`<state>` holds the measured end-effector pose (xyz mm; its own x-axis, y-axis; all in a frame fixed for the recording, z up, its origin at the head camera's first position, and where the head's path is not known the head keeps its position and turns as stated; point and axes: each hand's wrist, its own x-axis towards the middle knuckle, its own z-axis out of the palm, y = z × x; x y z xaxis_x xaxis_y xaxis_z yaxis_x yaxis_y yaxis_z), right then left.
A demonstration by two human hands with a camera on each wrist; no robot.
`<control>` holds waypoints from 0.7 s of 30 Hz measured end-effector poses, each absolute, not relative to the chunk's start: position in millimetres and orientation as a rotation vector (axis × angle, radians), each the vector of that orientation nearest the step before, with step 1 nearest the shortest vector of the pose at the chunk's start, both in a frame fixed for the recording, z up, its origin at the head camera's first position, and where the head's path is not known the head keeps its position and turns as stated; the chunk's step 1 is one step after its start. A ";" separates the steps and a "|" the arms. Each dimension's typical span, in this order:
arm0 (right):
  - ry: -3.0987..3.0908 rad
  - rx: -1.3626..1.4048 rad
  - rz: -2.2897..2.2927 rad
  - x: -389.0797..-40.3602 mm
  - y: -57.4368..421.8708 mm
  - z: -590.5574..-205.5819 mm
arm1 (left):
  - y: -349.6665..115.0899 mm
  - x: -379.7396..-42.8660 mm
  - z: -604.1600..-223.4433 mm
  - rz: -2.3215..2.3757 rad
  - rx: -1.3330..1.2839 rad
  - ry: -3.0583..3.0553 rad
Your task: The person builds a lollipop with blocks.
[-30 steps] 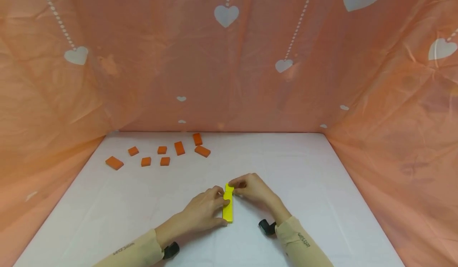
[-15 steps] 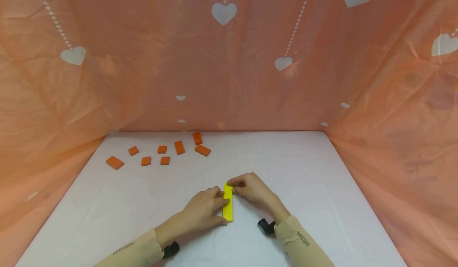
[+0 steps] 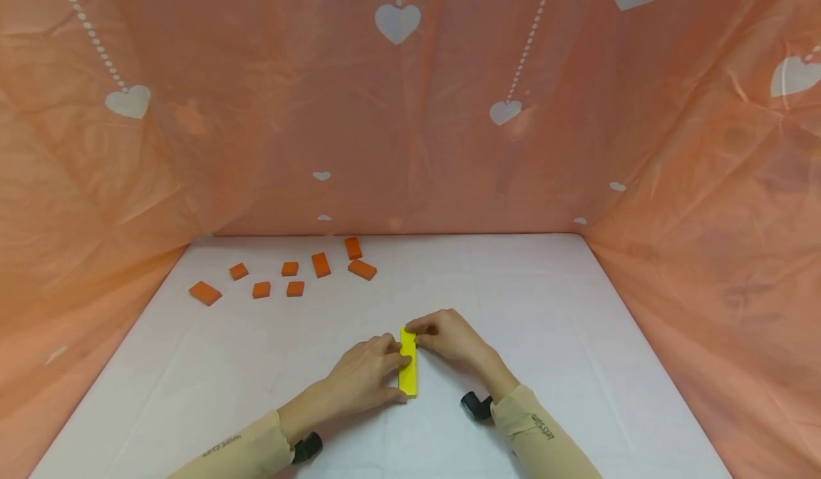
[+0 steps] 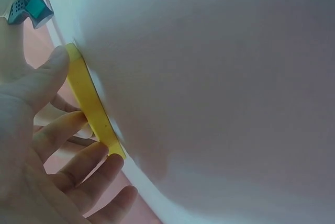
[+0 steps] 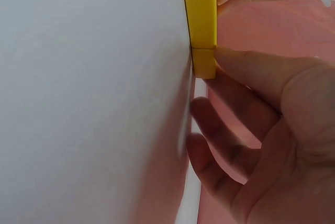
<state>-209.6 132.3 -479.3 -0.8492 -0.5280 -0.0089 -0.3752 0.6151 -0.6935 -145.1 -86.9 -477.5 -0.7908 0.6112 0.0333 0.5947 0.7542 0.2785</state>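
Note:
In the head view, a long yellow block [image 3: 408, 380] lies lengthwise on the white table, pointing away from me. My left hand [image 3: 362, 376] holds it from the left, thumb at the near end and fingers along its side and top. A smaller yellow block [image 5: 204, 63] sits end to end with it, a thin seam showing between them in the right wrist view. Thumb and fingers of my right hand [image 3: 452, 338] pinch this small block at the far end. The left wrist view shows the left thumb [image 4: 58, 59] against one end of the yellow row.
Several orange blocks, large [image 3: 205, 293] and small [image 3: 261, 290], lie scattered at the back left of the table [image 3: 513, 286]. Orange cloth [image 3: 410, 144] with white hearts encloses the back and sides. Dark wrist cameras [image 3: 308, 448] hang under both sleeves.
The small yellow block, slightly askew with a visible gap line a second ago, now lines up straight with the long one. My right hand has shifted slightly left; the left hand stays put.

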 end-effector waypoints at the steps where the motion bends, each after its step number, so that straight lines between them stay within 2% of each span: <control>1: 2.628 -0.745 -1.054 -209.5 132.1 -479.5 | -86.9 -145.0 -477.6 0.425 0.994 2.888; 21: 2.695 -0.680 -1.087 -203.0 135.5 -473.1 | -87.3 -145.4 -477.5 0.424 1.023 2.903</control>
<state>-203.0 135.5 -473.1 -0.8843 -0.4664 0.0234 -0.3521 0.6330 -0.6894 -145.4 -87.3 -477.5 -0.7826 0.6198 0.0575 0.6103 0.7459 0.2666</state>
